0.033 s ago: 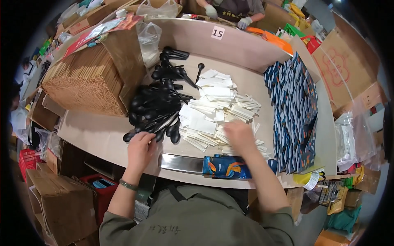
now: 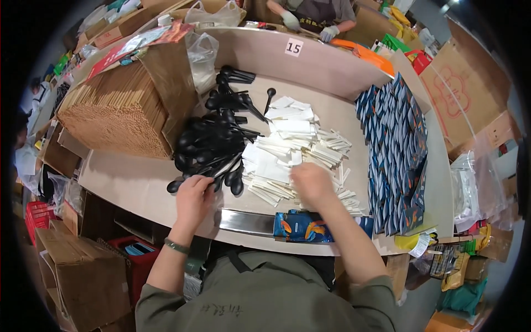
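At the near edge of a heap of black spoons [image 2: 207,138], my left hand [image 2: 193,199] has its fingers bent and pressed together by the spoons' ends. What lies between those fingertips is hidden. My right hand [image 2: 314,185], slightly blurred, is curled over the near right part of a pile of thin white paper packets [image 2: 276,163]. Whether it pinches a packet cannot be made out. Below my right wrist lies a blue pouch [image 2: 298,227] with an orange bird print, on a shiny metal strip [image 2: 243,220] along the table's front edge.
A tall stack of brown cardboard [image 2: 113,113] stands at the left. Rows of blue pouches [image 2: 395,157] fill the right side. A low partition [image 2: 249,47] closes the back, with a gloved person [image 2: 321,16] beyond it. A clear plastic bag [image 2: 203,61] leans at the back left.
My left hand has shifted slightly to the right along the spoons. My right hand has moved a little to the left over the white packets.
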The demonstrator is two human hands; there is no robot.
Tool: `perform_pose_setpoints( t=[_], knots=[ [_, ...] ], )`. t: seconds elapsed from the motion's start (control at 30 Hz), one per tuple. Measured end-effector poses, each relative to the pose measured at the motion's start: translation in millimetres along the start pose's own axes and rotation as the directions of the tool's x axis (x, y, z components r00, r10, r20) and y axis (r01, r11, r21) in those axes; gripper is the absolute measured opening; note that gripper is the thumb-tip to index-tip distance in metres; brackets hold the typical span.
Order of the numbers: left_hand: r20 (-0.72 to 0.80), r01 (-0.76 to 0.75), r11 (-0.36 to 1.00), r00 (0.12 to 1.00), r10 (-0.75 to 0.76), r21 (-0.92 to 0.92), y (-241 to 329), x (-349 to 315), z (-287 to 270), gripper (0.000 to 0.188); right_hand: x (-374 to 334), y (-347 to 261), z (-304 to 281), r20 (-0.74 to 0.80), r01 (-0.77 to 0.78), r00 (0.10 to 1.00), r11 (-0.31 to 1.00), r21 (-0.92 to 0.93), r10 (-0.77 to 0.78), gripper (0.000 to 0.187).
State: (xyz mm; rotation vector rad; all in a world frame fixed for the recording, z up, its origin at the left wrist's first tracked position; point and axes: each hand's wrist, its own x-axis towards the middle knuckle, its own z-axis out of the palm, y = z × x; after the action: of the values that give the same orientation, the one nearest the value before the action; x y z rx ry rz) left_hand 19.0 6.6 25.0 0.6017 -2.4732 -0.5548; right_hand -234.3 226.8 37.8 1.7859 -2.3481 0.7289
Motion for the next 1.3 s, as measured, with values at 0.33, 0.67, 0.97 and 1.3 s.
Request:
perform_pose_setpoints(
  t=[0.33, 0.67, 0.97, 1.3],
  knots=[
    [0.124, 0.053, 0.996, 0.99, -0.061, 0.071, -6, 17, 19, 0.013, 41, -16, 26, 0.229, -0.313, 0.92, 0.948, -0.051, 0.316, 0.016],
    [-0.029, 0.19, 0.939, 0.978, -0.207, -0.286, 3, 14, -2, 0.024, -10, -95, 27, 0.481, -0.093, 0.877, 0.984, 0.152, 0.008, 0.008],
    [0.086, 0.105, 0.953, 0.993, -0.083, -0.284, 39, -22, -4, 0.024, -33, -109, 43, 0.295, -0.054, 0.956, 0.977, 0.206, -0.009, 0.014],
    [0.285, -0.155, 0.896, 0.913, 0.291, -0.416, 60, -57, 40, 0.03, -93, -83, 13, -0.035, -0.169, 0.98, 0.913, 0.372, 0.196, 0.043]
  ],
)
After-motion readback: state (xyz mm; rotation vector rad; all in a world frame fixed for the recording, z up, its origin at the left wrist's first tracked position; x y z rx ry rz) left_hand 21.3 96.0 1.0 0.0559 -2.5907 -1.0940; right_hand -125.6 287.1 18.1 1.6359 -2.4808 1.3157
